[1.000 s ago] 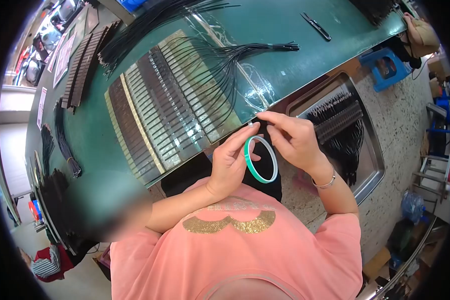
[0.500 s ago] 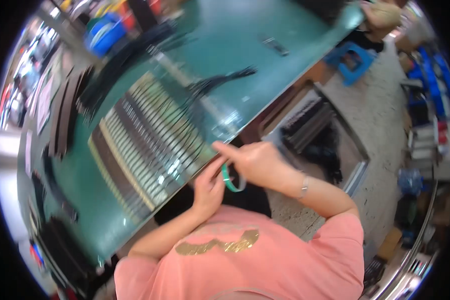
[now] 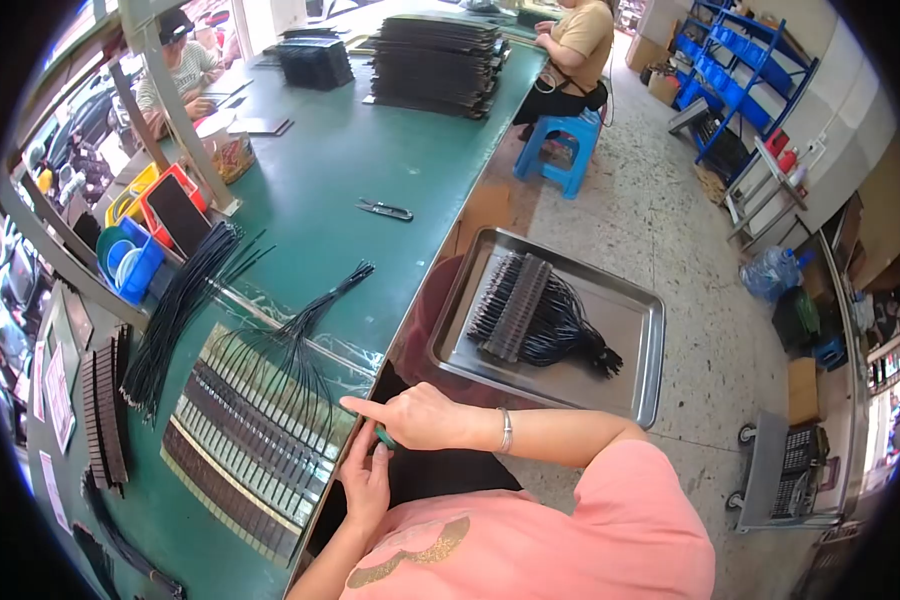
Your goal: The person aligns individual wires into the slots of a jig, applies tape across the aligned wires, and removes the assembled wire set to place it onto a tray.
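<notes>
A flat board (image 3: 220,390) with rows of dark strips and thin black wires lies at the table's near edge. My right hand (image 3: 425,415) is at its right corner, index finger stretched toward the edge and the other fingers curled around a roll of green tape (image 3: 383,436), partly hidden. Just below, my left hand (image 3: 367,482) rests against the table edge, fingers extended upward and thumb apart, close to the tape. Its fingertips are partly covered by the right hand. A bundle of black wires (image 3: 305,325) fans out over the board.
Small snips (image 3: 385,209) lie on the green table (image 3: 320,150). To the right, a metal tray (image 3: 655,370) holds wired strips (image 3: 530,310). Stacked dark strips (image 3: 435,65) stand at the back. One person (image 3: 575,50) sits on a blue stool (image 3: 562,150); another is at far left.
The view has swung up and right and is sharper, showing more table and floor. My hands remain together at the board's corner; less of the green tape roll shows.
</notes>
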Demonstrator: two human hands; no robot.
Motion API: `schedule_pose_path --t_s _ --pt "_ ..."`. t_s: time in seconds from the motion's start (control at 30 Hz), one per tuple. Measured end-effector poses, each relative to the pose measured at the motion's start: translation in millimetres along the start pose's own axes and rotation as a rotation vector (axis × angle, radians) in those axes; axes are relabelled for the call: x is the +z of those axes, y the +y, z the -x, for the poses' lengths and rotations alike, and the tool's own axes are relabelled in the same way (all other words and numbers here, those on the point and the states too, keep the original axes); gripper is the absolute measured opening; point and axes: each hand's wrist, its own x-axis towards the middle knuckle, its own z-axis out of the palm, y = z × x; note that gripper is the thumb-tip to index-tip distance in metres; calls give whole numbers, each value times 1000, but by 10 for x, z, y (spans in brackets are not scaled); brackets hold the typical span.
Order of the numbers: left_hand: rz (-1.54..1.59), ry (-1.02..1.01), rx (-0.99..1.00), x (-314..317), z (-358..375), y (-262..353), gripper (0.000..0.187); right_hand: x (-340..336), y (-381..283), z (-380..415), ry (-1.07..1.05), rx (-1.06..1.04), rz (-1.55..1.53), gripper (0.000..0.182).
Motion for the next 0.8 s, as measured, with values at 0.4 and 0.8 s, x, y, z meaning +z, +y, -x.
schedule_pose_path --t_s 0.4,0.8 --pt "-284 -233 -2 -546 601 490 45 39 -72 -95 31 140 -353 62" --pt "-984 360 303 -1889 118 785 29 -148 -524 288 -76 357 -819 27"
